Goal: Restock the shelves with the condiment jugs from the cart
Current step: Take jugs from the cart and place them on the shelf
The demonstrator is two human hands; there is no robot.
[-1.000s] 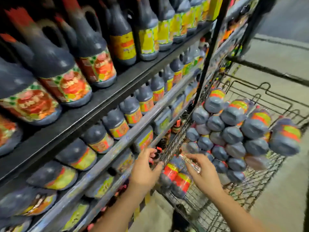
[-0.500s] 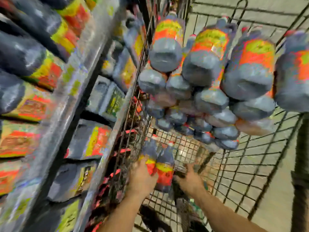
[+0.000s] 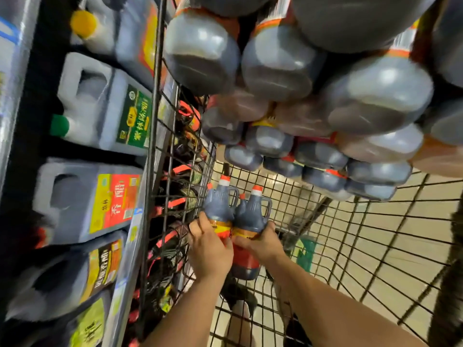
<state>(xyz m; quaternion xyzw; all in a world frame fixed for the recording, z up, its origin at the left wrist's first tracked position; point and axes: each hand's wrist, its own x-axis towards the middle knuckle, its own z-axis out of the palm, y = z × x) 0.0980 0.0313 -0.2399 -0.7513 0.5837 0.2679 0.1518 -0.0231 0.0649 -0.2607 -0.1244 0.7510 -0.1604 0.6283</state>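
Head view: the left hand point(image 3: 210, 249) curls round the label band of the left jug point(image 3: 220, 206), the right hand point(image 3: 263, 242) round the right jug point(image 3: 251, 214), both low inside the cart point(image 3: 350, 234). Full, rigid plastic, they are likely weighty and slick; the loop handles look the surer hold. Stacked jugs point(image 3: 320, 156) overhang above, and the wire side point(image 3: 160, 171) stands between hands and shelf point(image 3: 130, 246).

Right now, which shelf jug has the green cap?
The green-label jug, second from the top in view. The jug above it has a yellow cap; the jug below carries a red-and-yellow label.
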